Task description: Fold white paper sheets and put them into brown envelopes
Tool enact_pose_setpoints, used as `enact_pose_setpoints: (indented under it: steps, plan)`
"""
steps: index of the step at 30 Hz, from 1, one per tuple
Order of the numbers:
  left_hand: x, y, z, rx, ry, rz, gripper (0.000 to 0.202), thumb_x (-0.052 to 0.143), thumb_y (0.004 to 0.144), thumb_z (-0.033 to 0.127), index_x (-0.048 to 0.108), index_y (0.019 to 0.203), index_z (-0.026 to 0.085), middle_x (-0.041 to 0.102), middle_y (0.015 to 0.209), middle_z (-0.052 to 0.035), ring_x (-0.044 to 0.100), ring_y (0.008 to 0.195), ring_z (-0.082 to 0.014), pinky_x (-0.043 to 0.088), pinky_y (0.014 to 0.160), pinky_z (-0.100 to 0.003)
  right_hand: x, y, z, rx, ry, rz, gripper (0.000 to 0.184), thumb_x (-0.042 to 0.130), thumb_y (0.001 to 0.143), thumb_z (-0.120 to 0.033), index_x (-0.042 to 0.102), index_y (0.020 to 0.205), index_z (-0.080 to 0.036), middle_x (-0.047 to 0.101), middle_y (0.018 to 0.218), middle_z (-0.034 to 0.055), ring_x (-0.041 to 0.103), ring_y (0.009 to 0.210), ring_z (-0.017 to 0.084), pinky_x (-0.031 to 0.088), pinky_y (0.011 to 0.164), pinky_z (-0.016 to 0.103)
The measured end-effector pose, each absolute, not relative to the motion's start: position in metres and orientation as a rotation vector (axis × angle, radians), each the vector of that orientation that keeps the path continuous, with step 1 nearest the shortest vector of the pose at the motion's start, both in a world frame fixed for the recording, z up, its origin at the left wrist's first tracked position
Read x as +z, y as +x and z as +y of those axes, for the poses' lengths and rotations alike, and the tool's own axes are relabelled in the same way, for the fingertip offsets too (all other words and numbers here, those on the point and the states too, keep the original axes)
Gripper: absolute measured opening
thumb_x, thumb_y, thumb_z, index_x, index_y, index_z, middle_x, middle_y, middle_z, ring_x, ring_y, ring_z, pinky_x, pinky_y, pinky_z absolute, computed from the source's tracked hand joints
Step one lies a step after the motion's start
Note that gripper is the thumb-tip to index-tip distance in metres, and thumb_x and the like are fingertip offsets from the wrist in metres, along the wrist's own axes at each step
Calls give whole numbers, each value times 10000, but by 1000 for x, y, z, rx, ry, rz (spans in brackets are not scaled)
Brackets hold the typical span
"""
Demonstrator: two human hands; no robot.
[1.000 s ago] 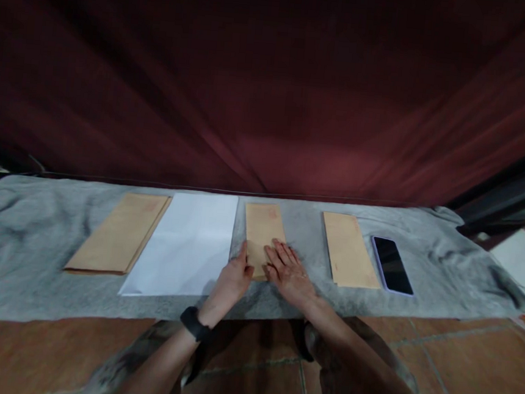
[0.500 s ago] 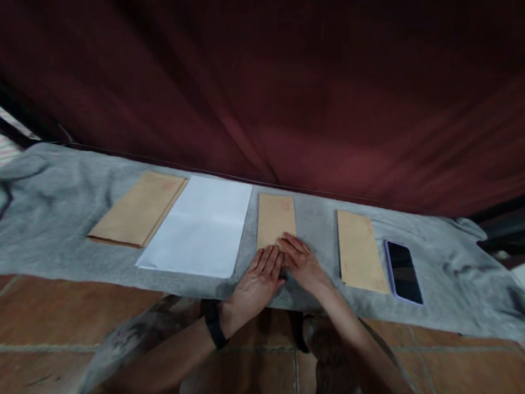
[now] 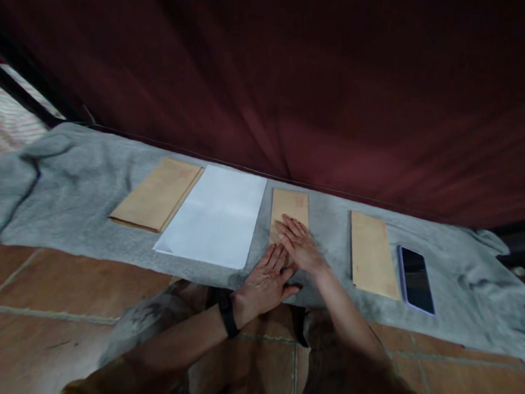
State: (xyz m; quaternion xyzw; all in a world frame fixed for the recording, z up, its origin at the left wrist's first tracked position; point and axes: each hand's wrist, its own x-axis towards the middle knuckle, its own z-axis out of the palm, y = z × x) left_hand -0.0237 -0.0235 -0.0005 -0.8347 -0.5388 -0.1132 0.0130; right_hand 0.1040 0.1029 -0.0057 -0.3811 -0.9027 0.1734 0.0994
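Observation:
A brown envelope (image 3: 290,206) lies in the middle of the grey cloth (image 3: 84,187), its near half hidden under my hands. My right hand (image 3: 299,244) lies flat on it, fingers stretched out and pointing away and to the left. My left hand (image 3: 266,278), with a black band on the wrist, rests flat on the envelope's near end, fingers together and extended. Neither hand grips anything. A white sheet of paper (image 3: 217,217) lies just left of the envelope.
A stack of brown envelopes (image 3: 158,193) sits left of the white sheet. Another brown envelope (image 3: 371,253) and a dark phone (image 3: 415,279) lie to the right. A dark red curtain (image 3: 300,84) hangs behind the cloth. Terracotta floor tiles (image 3: 52,289) run along the near side.
My left hand came from the envelope's left edge onto its near end and laid flat. My right hand slid further up the envelope. The view shifted left.

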Motion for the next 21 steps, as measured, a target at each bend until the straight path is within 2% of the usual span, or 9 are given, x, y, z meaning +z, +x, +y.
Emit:
enact_pose_setpoints:
  steps: [5,7,10,15,21]
  plan:
    - [0,-25,-27,-320,-2617,-1677,693,420,969,593,352,1536,200,296,1638,-168,254,1523,-296,151,1243,-518,-14,102,123,273,-1335,-2610,523,295,1071,-416,354,1564,-250,222,1663,58,239,1528,228,224,1242,458]
    - [1,-27,-28,-305,-2633,-1665,692,419,975,578,331,1546,196,272,1648,-164,232,1531,-290,147,1247,-519,-16,102,127,216,-1389,-2561,526,321,1068,-401,347,1567,-237,234,1659,75,249,1524,247,227,1235,474]
    - [3,-34,-26,-328,-2689,-1638,601,424,992,519,405,1500,200,359,1615,-143,279,1516,-271,205,1244,-495,-18,103,128,199,-1418,-2489,524,354,1060,-385,377,1552,-207,296,1638,105,292,1508,261,242,1225,493]
    - [7,-50,-17,-403,-2751,-1641,402,412,998,227,514,1386,191,544,1486,-106,471,1406,-194,369,1184,-408,-16,121,117,312,-1315,-2455,463,421,1025,-298,499,1470,-196,445,1560,126,409,1444,250,294,1204,509]
    - [12,-58,-11,-472,-2723,-1778,402,418,905,13,602,1238,141,648,1340,-114,616,1234,-179,486,1062,-328,1,161,94,768,-1009,-2426,339,478,1019,-295,643,1308,-231,555,1469,75,493,1376,175,393,1167,385]
